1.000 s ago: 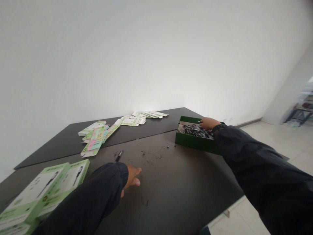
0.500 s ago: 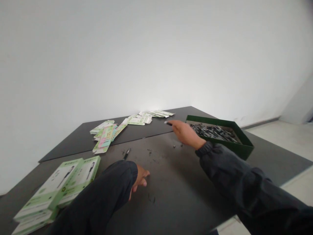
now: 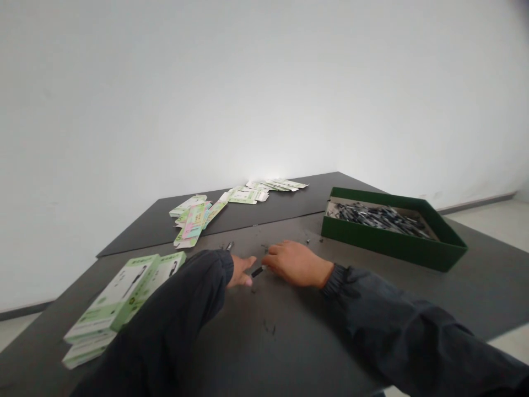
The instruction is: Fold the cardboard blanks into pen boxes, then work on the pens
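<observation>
My right hand (image 3: 294, 263) is closed over the middle of the table, gripping a dark pen (image 3: 258, 271) by one end with its fingertips. The pen's other end points toward my left hand (image 3: 239, 270), whose finger and thumb are apart and hold nothing I can see. Just beyond my left sleeve a second pen (image 3: 230, 246) lies on the tabletop, partly hidden by the sleeve. To the right stands a green open box (image 3: 384, 242) with many dark and clear pens (image 3: 380, 218) heaped in it.
Stacked green-and-white pen cartons (image 3: 119, 292) sit at the left, partly behind my left arm. Flattened cartons (image 3: 248, 195) and pink and green ones (image 3: 194, 220) lie farther back. Small dark bits (image 3: 269, 327) are scattered on the table. A white wall (image 3: 248, 88) rises behind.
My right hand has come down and left from near the green box, with the pen in it. My left hand has risen slightly toward it. The view has shifted.
</observation>
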### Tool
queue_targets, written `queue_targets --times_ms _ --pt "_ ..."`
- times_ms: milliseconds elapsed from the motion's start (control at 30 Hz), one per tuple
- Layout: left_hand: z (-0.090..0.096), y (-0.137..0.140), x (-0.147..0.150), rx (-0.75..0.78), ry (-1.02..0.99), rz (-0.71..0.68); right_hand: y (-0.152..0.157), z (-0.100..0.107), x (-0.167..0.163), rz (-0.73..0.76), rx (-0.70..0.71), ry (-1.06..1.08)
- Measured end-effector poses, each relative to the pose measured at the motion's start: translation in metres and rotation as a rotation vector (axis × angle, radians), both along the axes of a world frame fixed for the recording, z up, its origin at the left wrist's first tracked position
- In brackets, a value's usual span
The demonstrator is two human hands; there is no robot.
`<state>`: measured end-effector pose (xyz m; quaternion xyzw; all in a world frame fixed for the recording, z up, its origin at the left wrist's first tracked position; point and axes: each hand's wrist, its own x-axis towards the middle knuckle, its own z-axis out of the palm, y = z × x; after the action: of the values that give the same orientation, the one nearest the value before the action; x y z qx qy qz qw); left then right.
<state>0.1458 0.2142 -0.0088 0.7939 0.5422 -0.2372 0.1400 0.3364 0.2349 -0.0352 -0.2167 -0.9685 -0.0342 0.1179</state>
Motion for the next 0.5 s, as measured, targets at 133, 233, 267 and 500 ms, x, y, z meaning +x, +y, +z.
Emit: queue_targets --times_ms 133,233,267,500 --pt "-0.001 0.001 0.016 0.046 0.129 -0.105 -0.009 0.001 -0.011 0.019 0.042 0.060" --pt "-0.009 0.003 0.016 0.074 0.103 -0.127 -0.015 0.000 -0.016 0.021 0.078 0.104" --pt "-0.012 0.004 0.014 0.090 0.104 -0.132 -0.016 -0.001 -0.017 0.023 0.083 0.112" --pt "-0.022 0.017 -0.001 0.128 0.006 -0.087 -0.016 0.007 -0.013 -0.010 0.124 0.160"
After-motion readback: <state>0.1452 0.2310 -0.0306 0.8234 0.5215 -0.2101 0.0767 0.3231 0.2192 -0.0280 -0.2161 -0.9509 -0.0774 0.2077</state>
